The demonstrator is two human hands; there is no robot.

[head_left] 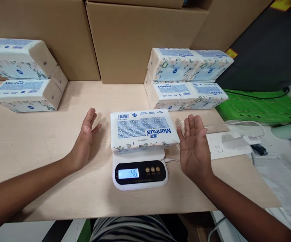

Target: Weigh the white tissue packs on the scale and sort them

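A white and blue tissue pack (142, 129) marked "Manhua" lies on a white digital scale (140, 170), hiding most of its weighing plate. The lit display (128, 173) appears to read 1.46. To the pack's left, my left hand (83, 143) is held apart from it, fingers extended and holding nothing. On the other side my right hand (194, 146) is close to the pack's right edge, palm showing, fingers stretched out, with nothing in it. A thin white cable (173, 160) runs from the scale toward my right hand.
Stacked tissue packs stand at the back left (22, 95) and back right (188, 90). Cardboard boxes (135, 43) rise behind the wooden table (47, 144). At right are a white power strip (230, 146) with cords and a green crate (261, 106).
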